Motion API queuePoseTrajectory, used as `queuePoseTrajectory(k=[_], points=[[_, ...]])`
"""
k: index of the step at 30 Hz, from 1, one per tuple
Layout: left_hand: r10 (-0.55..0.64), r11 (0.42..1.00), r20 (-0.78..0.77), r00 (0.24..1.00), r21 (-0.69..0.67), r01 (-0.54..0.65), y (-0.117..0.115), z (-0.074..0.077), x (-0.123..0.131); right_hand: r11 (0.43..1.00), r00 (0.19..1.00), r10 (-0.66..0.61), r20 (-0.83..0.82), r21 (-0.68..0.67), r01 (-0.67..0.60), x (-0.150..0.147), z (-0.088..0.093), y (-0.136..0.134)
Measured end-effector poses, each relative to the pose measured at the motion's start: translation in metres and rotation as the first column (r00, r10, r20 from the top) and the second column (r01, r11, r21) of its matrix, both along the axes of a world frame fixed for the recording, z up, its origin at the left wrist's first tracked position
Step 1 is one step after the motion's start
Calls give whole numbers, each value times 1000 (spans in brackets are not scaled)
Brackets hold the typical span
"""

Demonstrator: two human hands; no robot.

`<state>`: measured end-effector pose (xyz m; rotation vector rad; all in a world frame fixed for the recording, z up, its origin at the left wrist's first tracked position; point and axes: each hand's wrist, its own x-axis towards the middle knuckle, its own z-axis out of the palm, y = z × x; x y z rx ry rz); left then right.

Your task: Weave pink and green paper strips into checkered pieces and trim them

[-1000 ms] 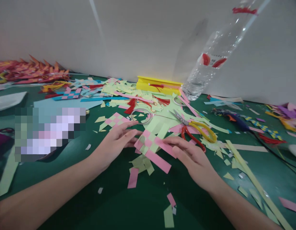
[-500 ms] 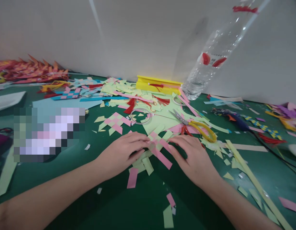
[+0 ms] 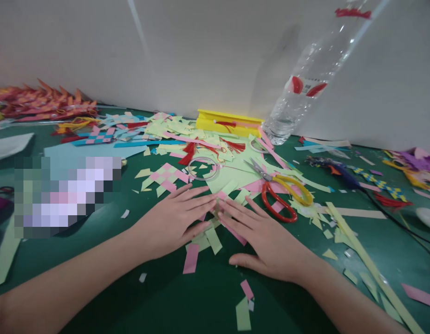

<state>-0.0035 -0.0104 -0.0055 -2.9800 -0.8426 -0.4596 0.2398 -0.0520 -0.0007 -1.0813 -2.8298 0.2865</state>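
Both my hands lie flat on a woven piece of pink and pale green paper strips (image 3: 215,232) on the green table (image 3: 173,301). My left hand (image 3: 173,218) is open, fingers stretched to the right over the piece. My right hand (image 3: 263,239) is open too, fingers spread and pointing left, fingertips almost meeting the left hand's. Most of the woven piece is hidden beneath them; only strip ends stick out below.
Red and yellow scissors (image 3: 281,192) lie just right of my hands. A second woven piece (image 3: 166,176), a clear tape ring (image 3: 204,168), a yellow box (image 3: 229,123) and a leaning water bottle (image 3: 305,88) stand behind. Paper scraps and long strips (image 3: 368,264) litter the table.
The woven piece was held up slightly by both hands, then laid down. Both hands have flattened over it, the right hand sliding left and spreading its fingers.
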Motion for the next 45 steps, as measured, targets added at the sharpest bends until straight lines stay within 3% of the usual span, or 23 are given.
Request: queuePoseTrajectory(k=[7,15,23,29,33,45], points=[[-3,998,22,1000,64,2,2,1,1,999,1000,-14,3,-40,14,-2,-1,0],[23,1000,-29,999,-1,-23,5,0,0,999,999,-36,-7,-25,36,-4,-3,-1],[-3,999,-16,1000,51,4,3,2,3,996,997,-81,-10,-39,81,-8,-2,-3],[-5,997,61,998,73,1,3,4,5,991,989,-133,-62,20,135,-7,0,-2],[-76,996,108,991,58,70,1,4,4,977,978,-206,-41,49,208,-3,0,-1],[-109,994,9,994,-16,109,3,-1,3,977,977,-214,-19,13,215,-2,-5,1]])
